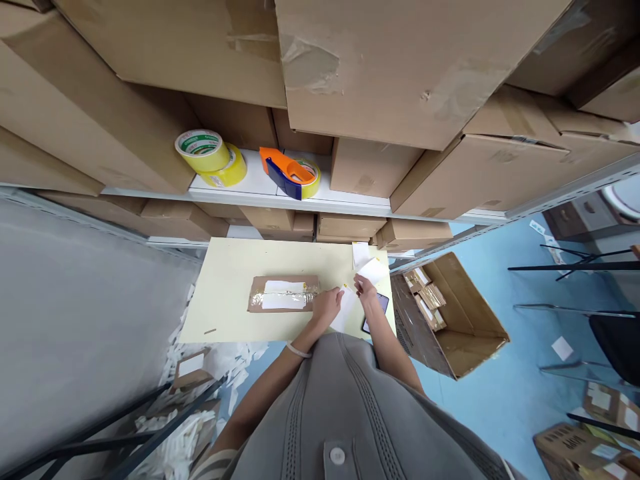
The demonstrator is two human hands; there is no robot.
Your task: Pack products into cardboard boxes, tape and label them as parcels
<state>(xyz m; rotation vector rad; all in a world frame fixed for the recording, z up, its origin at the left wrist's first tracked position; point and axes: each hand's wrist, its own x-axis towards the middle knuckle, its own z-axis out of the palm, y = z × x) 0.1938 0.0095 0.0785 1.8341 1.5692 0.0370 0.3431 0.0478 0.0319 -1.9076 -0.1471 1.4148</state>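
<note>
My left hand (327,308) pinches the upper edge of a white label (343,311) hanging down close to my body. My right hand (365,288) is just to the right of it, fingers curled together in a pinch. Whatever those fingers hold is too small to make out. More white labels (361,253) lie beyond the right hand at the table's far right corner. Left of my left hand, a flat brown parcel (257,293) wrapped in clear tape bears a white label. A phone (381,303) is partly covered by my right forearm.
The pale table (225,267) backs onto a shelf (345,197) stacked with cartons. Yellow tape rolls (231,170) and an orange tape dispenser (285,167) sit on that shelf. A large open carton (467,313) with several parcels stands right of the table. Paper scraps (173,427) litter the lower left.
</note>
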